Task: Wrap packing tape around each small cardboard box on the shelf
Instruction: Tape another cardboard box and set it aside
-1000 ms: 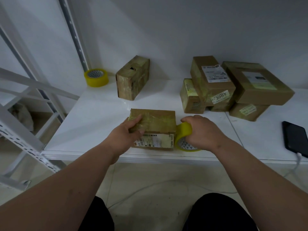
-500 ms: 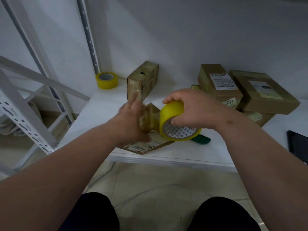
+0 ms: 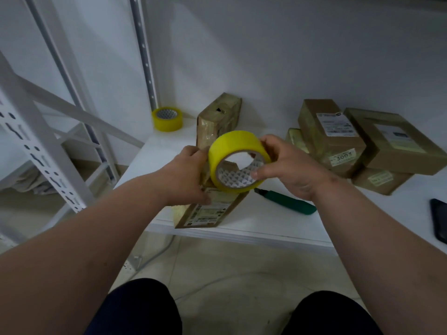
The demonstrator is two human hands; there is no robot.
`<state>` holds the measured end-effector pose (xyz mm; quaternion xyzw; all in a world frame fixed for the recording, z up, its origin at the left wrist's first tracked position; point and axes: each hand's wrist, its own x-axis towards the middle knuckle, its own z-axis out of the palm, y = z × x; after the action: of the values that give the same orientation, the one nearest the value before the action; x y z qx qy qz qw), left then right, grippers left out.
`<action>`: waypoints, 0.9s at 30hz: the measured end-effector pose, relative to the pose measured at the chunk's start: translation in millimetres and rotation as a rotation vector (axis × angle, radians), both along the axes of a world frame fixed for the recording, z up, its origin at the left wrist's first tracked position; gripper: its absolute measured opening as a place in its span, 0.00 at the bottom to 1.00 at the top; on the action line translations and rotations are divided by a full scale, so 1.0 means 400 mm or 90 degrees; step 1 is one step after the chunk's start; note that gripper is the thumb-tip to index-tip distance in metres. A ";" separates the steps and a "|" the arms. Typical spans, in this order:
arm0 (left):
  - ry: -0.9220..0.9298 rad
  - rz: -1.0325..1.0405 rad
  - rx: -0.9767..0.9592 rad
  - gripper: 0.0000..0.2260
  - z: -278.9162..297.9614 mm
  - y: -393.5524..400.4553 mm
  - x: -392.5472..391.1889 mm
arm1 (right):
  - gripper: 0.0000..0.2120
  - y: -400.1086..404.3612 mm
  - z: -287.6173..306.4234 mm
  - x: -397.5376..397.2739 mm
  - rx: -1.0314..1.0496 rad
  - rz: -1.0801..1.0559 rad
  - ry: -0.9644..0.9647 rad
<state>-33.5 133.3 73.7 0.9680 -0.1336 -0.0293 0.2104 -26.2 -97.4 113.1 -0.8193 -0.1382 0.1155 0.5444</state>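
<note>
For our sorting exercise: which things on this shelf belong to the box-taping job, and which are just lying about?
Belong to the job:
yellow tape roll held by the right hand
labelled box held by the left hand
upright taped box
stacked boxes
spare tape roll

Lying about:
green-handled tool
black phone

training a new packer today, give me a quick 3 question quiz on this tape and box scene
1. True or false: the right hand holds the yellow tape roll.
2. Which lies on the shelf just right of the box being wrapped?
A. scissors
B. green-handled tool
C. marker
3. Fill in: a spare tape roll sits in the shelf's back ____ corner.

Key: 1 true; 2 B; 3 left. The left hand steadies the box.
</note>
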 end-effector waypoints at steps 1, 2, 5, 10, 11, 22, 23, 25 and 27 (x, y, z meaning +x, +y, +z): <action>0.012 0.013 -0.031 0.52 -0.005 0.014 -0.004 | 0.22 0.000 -0.011 0.000 0.015 0.010 0.016; 0.017 0.019 -0.054 0.53 -0.010 0.025 -0.009 | 0.22 0.000 -0.019 0.001 0.022 0.018 0.016; 0.007 0.011 -0.082 0.54 -0.024 0.039 -0.016 | 0.21 0.003 -0.025 0.007 -0.002 0.031 -0.045; 0.034 0.040 -0.173 0.53 -0.056 0.054 -0.024 | 0.24 -0.052 -0.010 0.031 -0.133 -0.004 -0.170; 0.044 0.047 -0.203 0.53 -0.063 0.057 -0.025 | 0.24 -0.070 -0.011 0.036 -0.183 -0.011 -0.196; 0.090 0.019 -0.383 0.48 -0.091 0.035 -0.014 | 0.26 -0.121 -0.075 0.104 -0.433 0.008 -0.294; 0.091 0.016 -0.375 0.47 -0.092 0.037 -0.015 | 0.27 -0.114 -0.089 0.107 -0.438 0.015 -0.288; 0.105 0.005 -0.337 0.46 -0.097 0.047 -0.017 | 0.28 -0.097 -0.121 0.109 -0.430 0.019 -0.268; 0.135 -0.011 -0.266 0.43 -0.084 0.055 -0.019 | 0.29 -0.082 -0.147 0.108 -0.391 0.002 -0.240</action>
<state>-41.1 155.2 39.9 0.8936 -0.1219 -0.1044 0.4191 16.8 -130.4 54.3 -0.9515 -0.1958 -0.0007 0.2374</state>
